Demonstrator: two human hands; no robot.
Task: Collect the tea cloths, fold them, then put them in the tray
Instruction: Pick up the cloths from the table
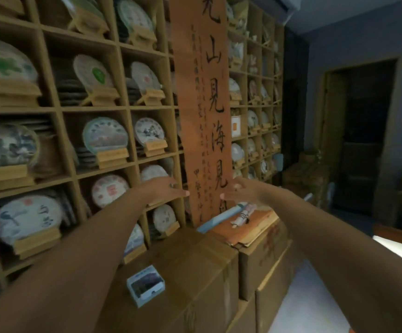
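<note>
Both hands raised and empty, no tea cloth or tray in sight.

Head view: the left hand (165, 188) and right hand (239, 192) reach forward with fingers spread, holding nothing, fingertips apart before the hanging scroll (203, 111) above stacked cardboard boxes (195, 272). The blur may hide a cloth, but collecting seems not yet begun; folding and traying remain.

Both forearms were seen bare, and no sleeves were worn on them. A small ring was seen on a finger of the left hand (168, 187). The right hand (237, 192) was left uncovered.
</note>
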